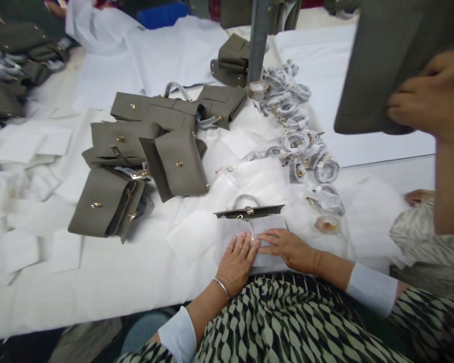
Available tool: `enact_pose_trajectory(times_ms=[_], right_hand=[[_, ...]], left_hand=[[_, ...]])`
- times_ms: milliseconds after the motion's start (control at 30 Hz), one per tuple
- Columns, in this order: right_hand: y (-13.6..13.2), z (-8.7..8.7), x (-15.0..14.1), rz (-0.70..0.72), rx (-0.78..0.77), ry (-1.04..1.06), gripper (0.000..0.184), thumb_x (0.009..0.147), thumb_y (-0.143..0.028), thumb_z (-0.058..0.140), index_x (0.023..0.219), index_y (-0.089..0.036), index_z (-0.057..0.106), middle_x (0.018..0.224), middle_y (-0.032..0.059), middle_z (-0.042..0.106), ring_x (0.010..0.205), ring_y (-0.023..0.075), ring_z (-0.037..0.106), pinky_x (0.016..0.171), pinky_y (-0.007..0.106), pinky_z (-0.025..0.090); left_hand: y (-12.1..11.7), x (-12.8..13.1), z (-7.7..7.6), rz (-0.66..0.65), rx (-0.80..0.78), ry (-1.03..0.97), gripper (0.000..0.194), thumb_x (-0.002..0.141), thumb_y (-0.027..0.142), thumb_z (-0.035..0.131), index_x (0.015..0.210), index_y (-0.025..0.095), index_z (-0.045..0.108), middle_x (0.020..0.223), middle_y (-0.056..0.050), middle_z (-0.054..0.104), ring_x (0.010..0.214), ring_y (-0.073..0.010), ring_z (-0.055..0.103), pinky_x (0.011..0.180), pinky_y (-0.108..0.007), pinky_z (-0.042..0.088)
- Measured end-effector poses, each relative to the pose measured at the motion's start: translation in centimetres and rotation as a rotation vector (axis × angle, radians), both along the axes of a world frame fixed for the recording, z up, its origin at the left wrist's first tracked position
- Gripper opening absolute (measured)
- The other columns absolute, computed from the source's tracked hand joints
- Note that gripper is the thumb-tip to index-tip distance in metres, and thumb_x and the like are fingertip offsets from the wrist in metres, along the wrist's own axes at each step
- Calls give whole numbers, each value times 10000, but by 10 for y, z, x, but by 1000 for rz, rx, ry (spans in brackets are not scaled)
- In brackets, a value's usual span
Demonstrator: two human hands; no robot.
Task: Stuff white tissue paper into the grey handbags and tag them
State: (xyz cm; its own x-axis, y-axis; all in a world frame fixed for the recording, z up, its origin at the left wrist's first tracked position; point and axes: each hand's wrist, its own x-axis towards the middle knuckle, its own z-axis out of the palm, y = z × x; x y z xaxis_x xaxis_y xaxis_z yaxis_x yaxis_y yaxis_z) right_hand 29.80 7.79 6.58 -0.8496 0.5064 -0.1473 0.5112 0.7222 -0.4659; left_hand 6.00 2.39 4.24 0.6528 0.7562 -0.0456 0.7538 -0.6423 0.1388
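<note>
A grey handbag (249, 212) with a gold clasp lies in front of me, its lower part wrapped in white tissue paper (227, 237). My left hand (237, 262), a bracelet on its wrist, rests flat on the paper with the fingers stretched out. My right hand (289, 248) lies flat beside it on the same wrapped part, fingertips almost touching the left hand. Neither hand grips anything.
Several grey handbags (177, 164) are piled at centre left, and more sit at the far left. Plastic-wrapped straps (298, 141) lie in a row to the right of a metal post (258, 40). A co-worker's hand (431, 96) holds up a grey bag (382, 60) at the upper right. Loose white sheets (20, 249) lie scattered about.
</note>
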Motion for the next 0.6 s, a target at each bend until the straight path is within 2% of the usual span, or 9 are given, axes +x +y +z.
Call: enact_pose_trajectory(times_ms=[100, 167, 233, 300, 400, 533, 600], right_hand=[[-4, -7, 5, -40, 26, 132, 572, 682, -12, 443, 1183, -224, 618, 1371, 65, 496, 1257, 239, 398, 1000, 445, 380], [-5, -8, 1, -117, 57, 243, 498, 737, -14, 405, 1138, -201, 636, 1247, 71, 596, 1172, 200, 485, 990, 408, 403], [-4, -5, -7, -212, 76, 274, 512, 771, -16, 379, 1193, -200, 603, 1142, 65, 647, 1057, 178, 546, 953, 381, 429], [-1, 0, -18, -255, 89, 179, 547, 787, -35, 395, 1278, -222, 546, 1148, 60, 634, 996, 189, 545, 903, 377, 439], [0, 7, -30, -245, 145, -2, 573, 796, -68, 445, 1334, -256, 499, 1197, 65, 592, 984, 224, 501, 854, 392, 417], [-6, 6, -30, -226, 238, -43, 491, 856, -100, 442, 1334, -199, 495, 1214, 87, 582, 965, 231, 481, 831, 386, 400], [-8, 6, -26, -161, 270, -52, 465, 861, -99, 441, 1318, -160, 501, 1251, 101, 564, 987, 235, 475, 850, 390, 395]], left_hand=[[-1, 4, -3, 19, 24, 12, 582, 919, 298, 363, 1456, 116, 231, 1474, -166, 337, 1370, -317, 284, 1093, -485, 277], [-3, 7, -5, 36, 35, 10, 568, 923, 289, 347, 1450, 106, 243, 1470, -165, 346, 1369, -320, 283, 1091, -492, 279], [-4, 10, -5, 45, 41, 2, 566, 922, 295, 350, 1448, 111, 248, 1470, -164, 347, 1373, -322, 277, 1093, -495, 276], [-5, 12, -4, 61, 42, -3, 575, 917, 299, 369, 1448, 115, 245, 1472, -174, 337, 1377, -330, 264, 1099, -503, 266], [-6, 12, 1, 90, 29, -12, 587, 912, 284, 390, 1455, 134, 225, 1481, -185, 312, 1386, -329, 246, 1111, -499, 250], [-8, 8, 6, 78, -1, -60, 624, 887, 295, 448, 1460, 206, 219, 1485, -172, 308, 1384, -325, 257, 1114, -491, 252], [-10, 6, 7, 82, -13, -92, 624, 857, 310, 492, 1431, 172, 289, 1481, -174, 319, 1391, -320, 243, 1125, -483, 241]])
